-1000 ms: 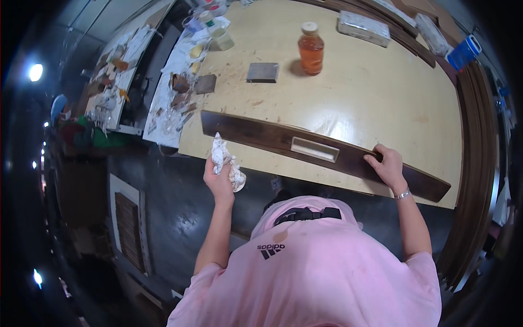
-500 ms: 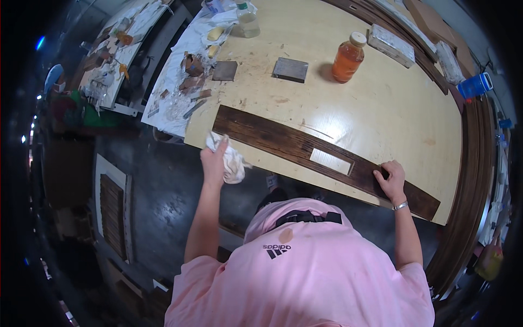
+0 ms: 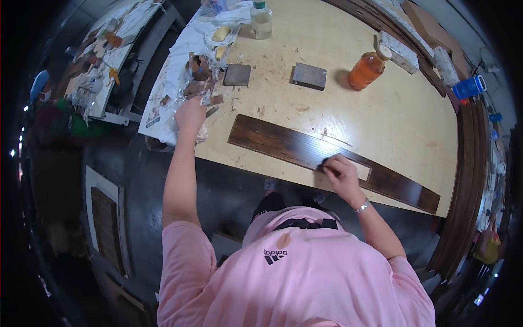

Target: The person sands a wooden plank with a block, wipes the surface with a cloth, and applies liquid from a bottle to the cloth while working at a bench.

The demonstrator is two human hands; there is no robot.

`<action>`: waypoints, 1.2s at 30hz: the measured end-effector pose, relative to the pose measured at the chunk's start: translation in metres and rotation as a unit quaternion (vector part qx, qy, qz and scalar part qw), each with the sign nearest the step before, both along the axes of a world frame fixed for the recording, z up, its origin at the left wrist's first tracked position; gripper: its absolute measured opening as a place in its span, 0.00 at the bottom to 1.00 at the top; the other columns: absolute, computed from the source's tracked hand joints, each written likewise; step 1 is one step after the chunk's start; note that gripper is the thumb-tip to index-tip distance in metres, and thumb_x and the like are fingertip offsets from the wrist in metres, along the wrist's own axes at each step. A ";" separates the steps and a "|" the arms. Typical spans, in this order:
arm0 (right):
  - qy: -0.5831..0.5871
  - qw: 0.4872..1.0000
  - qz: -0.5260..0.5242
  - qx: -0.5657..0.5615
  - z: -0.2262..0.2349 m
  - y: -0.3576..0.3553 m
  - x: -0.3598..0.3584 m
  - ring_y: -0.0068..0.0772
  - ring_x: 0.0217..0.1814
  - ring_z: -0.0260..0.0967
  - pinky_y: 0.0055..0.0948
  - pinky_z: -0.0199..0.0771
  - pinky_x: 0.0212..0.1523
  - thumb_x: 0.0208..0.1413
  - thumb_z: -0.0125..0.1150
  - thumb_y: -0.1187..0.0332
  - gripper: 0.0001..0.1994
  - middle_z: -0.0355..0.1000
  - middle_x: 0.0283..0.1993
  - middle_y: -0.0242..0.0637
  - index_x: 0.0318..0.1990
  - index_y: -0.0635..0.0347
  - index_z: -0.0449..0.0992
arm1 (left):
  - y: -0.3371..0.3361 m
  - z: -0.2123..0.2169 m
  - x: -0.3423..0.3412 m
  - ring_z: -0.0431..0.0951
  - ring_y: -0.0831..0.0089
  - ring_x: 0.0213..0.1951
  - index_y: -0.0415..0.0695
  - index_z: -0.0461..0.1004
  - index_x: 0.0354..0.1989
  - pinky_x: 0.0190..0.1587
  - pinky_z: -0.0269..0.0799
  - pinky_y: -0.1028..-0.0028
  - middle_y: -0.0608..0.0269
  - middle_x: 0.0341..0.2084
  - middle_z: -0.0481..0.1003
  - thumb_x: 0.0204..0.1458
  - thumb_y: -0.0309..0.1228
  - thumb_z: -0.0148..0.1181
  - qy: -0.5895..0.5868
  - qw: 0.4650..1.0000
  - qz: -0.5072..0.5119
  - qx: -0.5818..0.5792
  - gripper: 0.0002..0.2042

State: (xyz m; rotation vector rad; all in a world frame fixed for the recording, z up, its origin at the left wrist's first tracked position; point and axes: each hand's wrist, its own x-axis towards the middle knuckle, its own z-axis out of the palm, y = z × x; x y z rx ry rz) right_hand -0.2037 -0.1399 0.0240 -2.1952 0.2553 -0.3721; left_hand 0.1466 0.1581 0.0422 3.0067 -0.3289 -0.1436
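Observation:
A dark brown wooden board (image 3: pixel 272 140) with a rectangular cutout lies along the table's near edge. My left hand (image 3: pixel 189 117) is over the table's left corner, among scraps. A white rag (image 3: pixel 202 133) bunches beneath it, seemingly held; its fingers are partly hidden. Beside its fingertips lies a small brown flat piece (image 3: pixel 216 100), with a thin grey strip (image 3: pixel 212 111) just below. My right hand (image 3: pixel 343 173) is closed over the board beside the cutout. Its fingertips pinch a small dark piece (image 3: pixel 322 164), too blurred to name.
Two grey blocks (image 3: pixel 309 76) and a bottle of amber liquid (image 3: pixel 366 71) stand beyond the board. A clear bottle (image 3: pixel 261 22) is at the back left, near white plastic sheeting (image 3: pixel 185 49) with scraps. Dark planks (image 3: pixel 463 229) line the right side.
My left hand has moved left and farther away with the rag, from the board's end to the scraps. My right hand has slid left along the board and now pinches something dark.

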 end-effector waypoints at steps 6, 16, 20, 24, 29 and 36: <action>-0.021 0.980 -0.023 0.199 0.004 0.074 0.082 0.28 0.39 0.75 0.27 0.76 0.43 0.55 0.64 0.76 0.09 0.76 0.36 0.33 0.44 0.61 0.78 | -0.016 0.019 -0.071 0.82 0.56 0.37 0.44 0.79 0.49 0.41 0.76 0.61 0.48 0.36 0.81 0.53 0.35 0.65 0.063 0.961 -0.055 -0.263 0.16; 0.020 0.924 -0.121 0.363 0.012 0.064 0.126 0.16 0.34 0.69 0.21 0.72 0.35 0.59 0.61 0.72 0.12 0.75 0.36 0.30 0.48 0.69 0.78 | -0.056 -0.014 -0.187 0.80 0.54 0.35 0.46 0.69 0.61 0.39 0.78 0.61 0.50 0.59 0.70 0.48 0.37 0.67 0.031 0.907 -0.348 -0.234 0.30; 0.013 0.989 -0.053 0.137 0.009 0.056 0.154 0.22 0.34 0.68 0.24 0.72 0.37 0.58 0.60 0.73 0.13 0.74 0.36 0.34 0.50 0.67 0.78 | -0.082 -0.024 -0.188 0.80 0.53 0.36 0.46 0.70 0.59 0.38 0.78 0.59 0.49 0.58 0.69 0.45 0.38 0.67 0.029 0.916 -0.378 -0.134 0.29; 0.030 0.998 0.029 0.050 0.010 0.082 0.186 0.33 0.36 0.71 0.30 0.73 0.41 0.54 0.63 0.72 0.14 0.73 0.38 0.40 0.48 0.62 0.80 | -0.094 -0.035 -0.187 0.81 0.57 0.31 0.40 0.76 0.38 0.32 0.77 0.60 0.50 0.36 0.78 0.49 0.32 0.62 0.057 0.897 -0.418 -0.128 0.10; 0.044 0.995 0.069 -0.053 0.024 0.108 0.198 0.44 0.40 0.73 0.36 0.75 0.43 0.49 0.66 0.69 0.12 0.73 0.37 0.40 0.43 0.56 0.82 | -0.084 -0.043 -0.211 0.80 0.60 0.25 0.35 0.74 0.36 0.28 0.76 0.62 0.46 0.32 0.76 0.48 0.28 0.61 0.008 0.898 -0.407 -0.167 0.10; 0.020 0.980 0.181 -0.075 0.014 0.127 0.190 0.40 0.40 0.73 0.34 0.75 0.42 0.48 0.66 0.72 0.12 0.73 0.38 0.38 0.42 0.60 0.80 | -0.062 -0.050 -0.228 0.80 0.58 0.26 0.36 0.77 0.40 0.28 0.76 0.62 0.48 0.35 0.77 0.50 0.30 0.59 0.013 0.890 -0.405 -0.210 0.12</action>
